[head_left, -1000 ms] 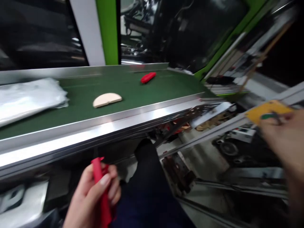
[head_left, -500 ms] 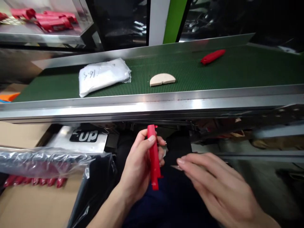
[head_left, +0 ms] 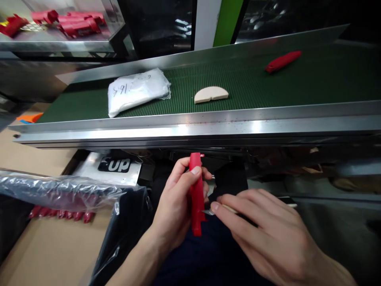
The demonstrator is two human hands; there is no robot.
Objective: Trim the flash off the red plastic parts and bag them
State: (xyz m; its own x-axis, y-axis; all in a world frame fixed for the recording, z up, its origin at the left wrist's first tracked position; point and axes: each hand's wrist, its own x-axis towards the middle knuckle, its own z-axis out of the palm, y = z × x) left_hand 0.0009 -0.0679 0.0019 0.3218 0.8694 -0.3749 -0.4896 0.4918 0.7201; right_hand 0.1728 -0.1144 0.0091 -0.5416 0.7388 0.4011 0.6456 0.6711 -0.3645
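Red and narrow, the long part (head_left: 195,194) sits firmly gripped in the worker's left hand (head_left: 175,198), thumb laid along it, at six o'clock of the view from up there. The right hand (head_left: 268,230), between four and five, is closed in a pinch around a fine-bladed knife (head_left: 207,212). A second ago that hand was away at three o'clock, and half a second ago the blade stood clear of the part; now its tip has reached the lower edge, so both hands meet on one piece. From where I stand I can't tell whether it bites.

At eight o'clock, a dark-walled bin (head_left: 120,214) wears clear plastic (head_left: 59,184) over its rim, with a row of red pieces (head_left: 61,214) inside. Beyond runs a green conveyor belt (head_left: 247,91): a white packet (head_left: 138,91) towards ten, contents hidden, a pale half-round piece (head_left: 211,94) at one, a red piece (head_left: 282,61) at two. Farthest, past ten, a metal shelf (head_left: 59,46) carries more red parts (head_left: 79,24).
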